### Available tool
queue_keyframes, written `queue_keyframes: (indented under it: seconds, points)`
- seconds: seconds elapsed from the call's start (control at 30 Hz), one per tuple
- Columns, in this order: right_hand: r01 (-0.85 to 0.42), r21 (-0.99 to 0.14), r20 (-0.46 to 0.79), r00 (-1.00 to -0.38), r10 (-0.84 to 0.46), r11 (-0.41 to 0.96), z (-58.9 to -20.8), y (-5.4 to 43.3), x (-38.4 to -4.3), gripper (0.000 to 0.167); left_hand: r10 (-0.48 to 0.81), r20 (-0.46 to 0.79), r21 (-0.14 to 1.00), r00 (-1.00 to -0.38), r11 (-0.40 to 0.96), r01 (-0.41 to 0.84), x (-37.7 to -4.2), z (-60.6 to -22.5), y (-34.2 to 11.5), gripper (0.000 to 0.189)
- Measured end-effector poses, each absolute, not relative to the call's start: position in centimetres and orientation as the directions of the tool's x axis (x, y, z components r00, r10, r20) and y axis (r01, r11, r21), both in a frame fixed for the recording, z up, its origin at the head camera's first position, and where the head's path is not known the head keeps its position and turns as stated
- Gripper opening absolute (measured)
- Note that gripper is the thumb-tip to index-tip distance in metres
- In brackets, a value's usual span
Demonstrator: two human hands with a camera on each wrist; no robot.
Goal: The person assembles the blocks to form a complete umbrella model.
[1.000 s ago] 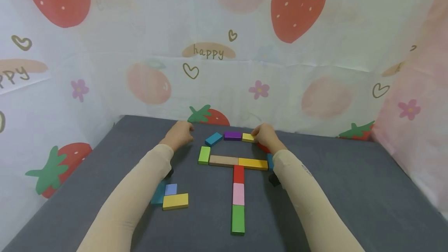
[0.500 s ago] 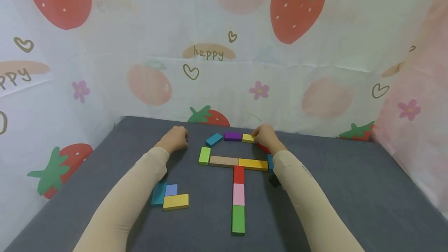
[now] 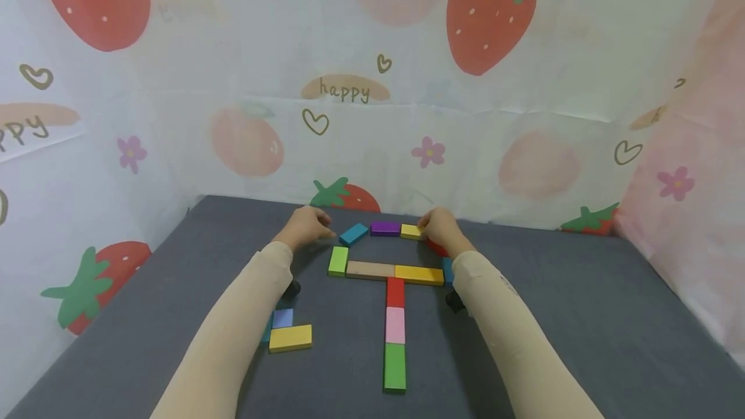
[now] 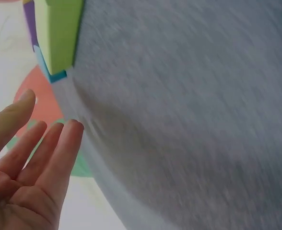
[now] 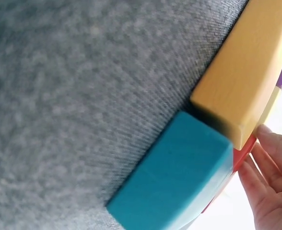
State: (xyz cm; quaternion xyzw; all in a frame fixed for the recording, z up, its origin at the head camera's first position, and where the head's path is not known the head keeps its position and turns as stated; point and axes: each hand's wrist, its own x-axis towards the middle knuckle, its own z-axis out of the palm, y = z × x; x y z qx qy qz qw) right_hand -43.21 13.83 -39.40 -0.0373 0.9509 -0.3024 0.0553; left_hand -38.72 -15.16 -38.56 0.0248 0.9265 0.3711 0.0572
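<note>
My left hand (image 3: 305, 225) hovers beside the left end of the far blue block (image 3: 354, 234). In the left wrist view its thumb and fingers are spread with nothing between them, and a lime block (image 4: 62, 36) lies beyond them. At the other side of the arch, my right hand (image 3: 443, 229) pinches the red block (image 5: 243, 153) near its joint with the small yellow block (image 3: 410, 231). Its thumb tip is right at that joint, with the fingertips along the red block's outer side. The hand and sleeve hide most of the red block in the head view.
A purple block (image 3: 385, 229) sits between blue and yellow. Below run a tan block (image 3: 370, 269) and an orange-yellow block (image 3: 419, 275), a teal block (image 5: 172, 172), and a red-pink-green column (image 3: 394, 325). Spare blocks (image 3: 290, 338) lie by the left forearm. A printed cloth stands behind.
My left hand drew back slightly left, then moved right toward the far blue block while its fingers extended. The right hand has stayed at the same spot, and the blocks have not shifted.
</note>
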Motion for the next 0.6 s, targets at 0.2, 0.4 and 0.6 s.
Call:
queue_keyframes:
  seconds: [0.2,0.4,0.6]
  points:
    - [-0.071,-0.558,-0.062,-0.990,-0.127,0.827,-39.0,13.3,-42.9,0.028,0.080,-0.107,0.756,-0.991,0.654,-0.029,-39.0,-39.1,-14.1,0.042]
    - [-0.115,-0.584,-0.036,-0.985,-0.167,0.803,-38.7,11.9,-42.8,0.032,0.052,-0.134,0.781,-0.990,0.620,-0.073,-39.3,-39.6,-13.4,0.039]
    - [-0.168,-0.624,0.001,-0.977,-0.213,0.763,-38.5,10.5,-42.6,0.030,0.008,-0.150,0.774,-0.989,0.623,-0.112,-39.8,-39.8,-12.8,0.035]
